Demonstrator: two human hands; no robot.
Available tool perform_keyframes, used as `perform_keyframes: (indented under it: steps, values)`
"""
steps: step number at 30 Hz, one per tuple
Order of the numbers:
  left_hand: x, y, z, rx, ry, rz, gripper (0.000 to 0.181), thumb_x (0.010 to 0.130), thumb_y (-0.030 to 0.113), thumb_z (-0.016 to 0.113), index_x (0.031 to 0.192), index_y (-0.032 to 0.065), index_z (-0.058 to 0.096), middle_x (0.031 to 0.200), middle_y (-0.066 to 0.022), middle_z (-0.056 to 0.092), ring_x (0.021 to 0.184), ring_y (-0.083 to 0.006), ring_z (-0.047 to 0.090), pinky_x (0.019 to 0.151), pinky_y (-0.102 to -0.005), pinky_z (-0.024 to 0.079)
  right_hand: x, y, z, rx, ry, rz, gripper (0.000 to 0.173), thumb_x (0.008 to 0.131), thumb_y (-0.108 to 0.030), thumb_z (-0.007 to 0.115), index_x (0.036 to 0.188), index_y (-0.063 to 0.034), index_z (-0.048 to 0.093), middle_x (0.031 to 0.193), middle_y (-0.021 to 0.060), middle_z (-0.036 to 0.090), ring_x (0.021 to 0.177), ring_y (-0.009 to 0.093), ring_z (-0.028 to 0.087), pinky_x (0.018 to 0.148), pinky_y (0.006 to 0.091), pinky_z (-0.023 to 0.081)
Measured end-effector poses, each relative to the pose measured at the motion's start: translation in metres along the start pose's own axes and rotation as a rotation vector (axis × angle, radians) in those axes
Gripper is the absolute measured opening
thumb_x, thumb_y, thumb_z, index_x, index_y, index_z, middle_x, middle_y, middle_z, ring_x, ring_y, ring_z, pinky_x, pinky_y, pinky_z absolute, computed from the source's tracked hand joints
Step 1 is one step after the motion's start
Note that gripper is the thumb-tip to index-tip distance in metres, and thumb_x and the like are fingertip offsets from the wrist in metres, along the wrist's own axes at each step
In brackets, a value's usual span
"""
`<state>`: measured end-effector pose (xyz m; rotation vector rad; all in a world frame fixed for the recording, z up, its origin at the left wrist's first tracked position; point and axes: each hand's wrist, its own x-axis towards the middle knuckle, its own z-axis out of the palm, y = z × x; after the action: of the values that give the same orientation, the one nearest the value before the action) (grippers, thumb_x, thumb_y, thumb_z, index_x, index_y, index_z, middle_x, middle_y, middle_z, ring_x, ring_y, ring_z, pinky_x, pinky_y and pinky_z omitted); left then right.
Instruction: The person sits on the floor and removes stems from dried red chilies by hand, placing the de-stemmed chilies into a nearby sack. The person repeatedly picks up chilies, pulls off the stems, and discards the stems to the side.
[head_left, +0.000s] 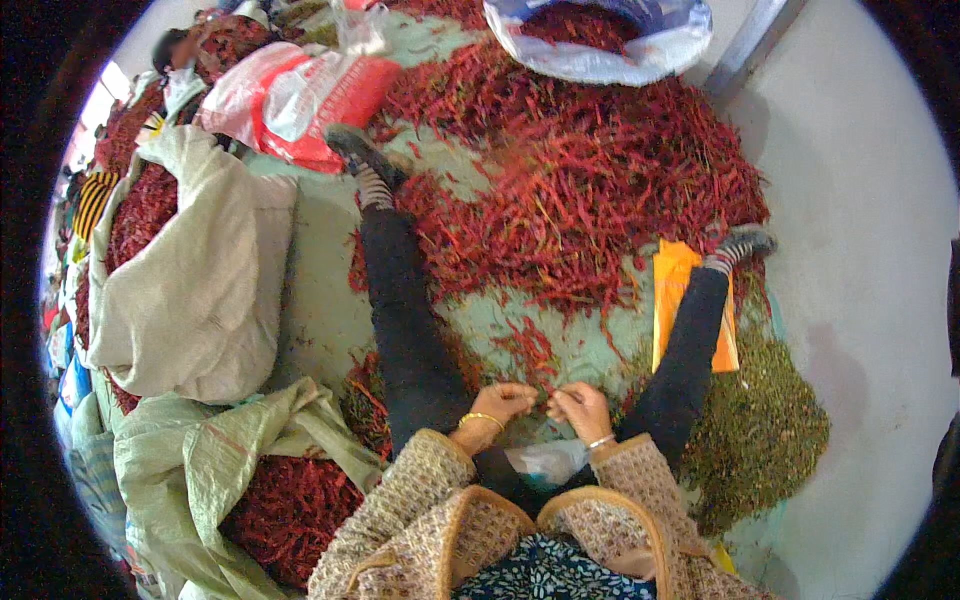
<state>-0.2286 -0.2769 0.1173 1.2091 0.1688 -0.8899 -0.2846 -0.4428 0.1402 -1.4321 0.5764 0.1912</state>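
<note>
My left hand (499, 409) and my right hand (581, 409) are close together between my spread legs, fingertips pinched. A small piece of dried red chili (547, 391) shows at the fingertips of my right hand. Whether my left fingers also pinch something cannot be made out. Just beyond the hands lies a small cluster of dried red chilies (529, 346) on the pale green floor sheet. Farther out, a large heap of dried red chilies (570, 202) spreads between and past my feet.
Pale woven sacks of chilies (202, 300) and an opened greenish sack (225, 442) stand at left. A red-and-white bag (300, 105) lies beyond my left foot. An orange packet (671, 289) is under my right leg, beside a heap of green stems (757, 435). A white-rimmed sack (600, 71) stands at the top.
</note>
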Motion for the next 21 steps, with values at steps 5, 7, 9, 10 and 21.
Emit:
perform_keyframes:
  steps: [5, 7, 9, 10, 21]
  values:
    - [0.004, -0.005, -0.003, 0.088, 0.002, -0.086, 0.019, 0.077, 0.010, 0.062, 0.092, -0.0002, 0.063, 0.078, -0.0010, 0.062, 0.066, -0.0089, 0.053, 0.062, -0.0207, 0.044, 0.012, -0.006, -0.029, -0.077, -0.010, 0.071, 0.019, 0.081, -0.016, 0.058, 0.081, 0.0015, 0.052, 0.069, 0.0086, 0.059, 0.054, 0.013, 0.057, 0.046, 0.0231, 0.046]
    - [0.003, -0.001, -0.002, 0.112, -0.051, -0.095, 0.020, 0.077, 0.012, 0.063, 0.094, 0.0001, 0.063, 0.079, -0.0016, 0.062, 0.066, -0.0091, 0.054, 0.063, -0.0216, 0.044, 0.020, -0.033, -0.033, -0.129, -0.056, -0.004, 0.018, 0.080, -0.017, 0.059, 0.080, -0.0005, 0.052, 0.063, 0.0065, 0.058, 0.050, 0.012, 0.055, 0.045, 0.0247, 0.045]
    - [0.003, 0.001, -0.001, 0.160, -0.136, -0.064, 0.023, 0.078, 0.014, 0.063, 0.097, 0.0005, 0.062, 0.079, -0.0031, 0.062, 0.068, -0.0096, 0.055, 0.064, -0.0237, 0.045, 0.047, -0.077, -0.036, -0.267, -0.092, -0.097, 0.016, 0.081, -0.017, 0.057, 0.077, -0.0018, 0.051, 0.060, 0.0051, 0.056, 0.048, 0.012, 0.053, 0.044, 0.0259, 0.044]
    - [0.007, -0.004, -0.004, 0.155, -0.116, -0.056, 0.023, 0.078, 0.013, 0.062, 0.096, 0.0007, 0.062, 0.079, -0.0025, 0.062, 0.067, -0.0091, 0.054, 0.061, -0.0227, 0.044, 0.081, -0.101, -0.036, -0.261, -0.177, -0.347, 0.017, 0.082, -0.017, 0.054, 0.071, -0.0043, 0.051, 0.056, 0.0031, 0.054, 0.046, 0.011, 0.051, 0.042, 0.0269, 0.041]
    - [0.005, 0.001, -0.004, -0.048, -0.168, -0.088, 0.019, 0.076, 0.015, 0.063, 0.090, 0.0016, 0.062, 0.074, 0.0006, 0.059, 0.064, -0.0075, 0.051, 0.060, -0.0203, 0.041, 0.068, -0.063, 0.002, -0.655, -0.494, -0.424, 0.024, 0.070, -0.023, 0.060, 0.081, -0.0027, 0.054, 0.072, 0.0114, 0.058, 0.065, 0.021, 0.055, 0.060, 0.0350, 0.044]
